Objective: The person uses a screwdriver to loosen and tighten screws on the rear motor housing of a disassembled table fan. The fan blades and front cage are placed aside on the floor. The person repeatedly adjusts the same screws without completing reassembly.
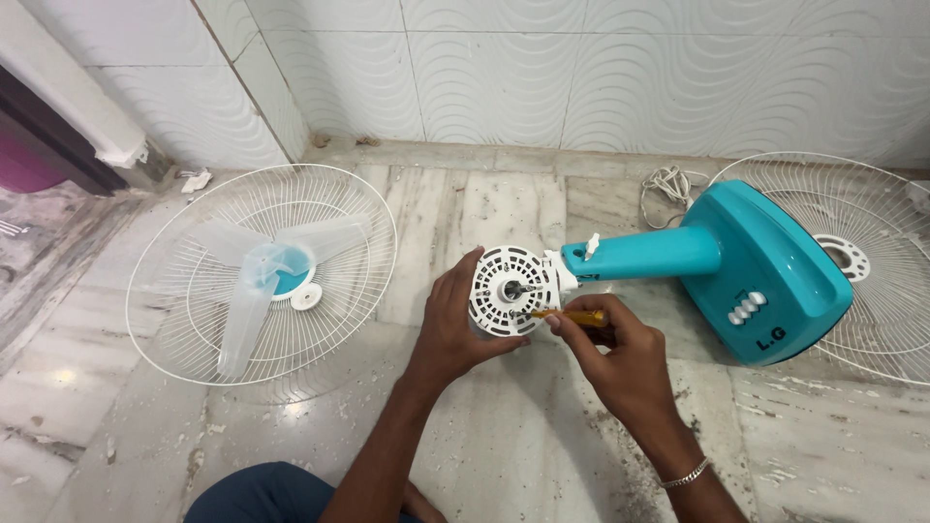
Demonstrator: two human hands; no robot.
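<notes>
A teal table fan body point(765, 266) lies on its side on the marble floor, its neck pointing left. At the neck's end sits the white round motor housing point(511, 284) with vent slots and a metal shaft at its middle. My left hand point(453, 324) wraps around the housing's left and lower rim. My right hand point(610, 353) grips a yellow-handled screwdriver point(572, 316), its tip touching the housing's lower right face. A metal bracelet is on my right wrist.
A white wire fan guard point(174, 320) lies on the floor at left with translucent blades point(254, 281) and a small white cap point(306, 296) on it. A second guard point(862, 208) lies at right behind the fan base. A coiled white cord point(666, 186) rests near the tiled wall.
</notes>
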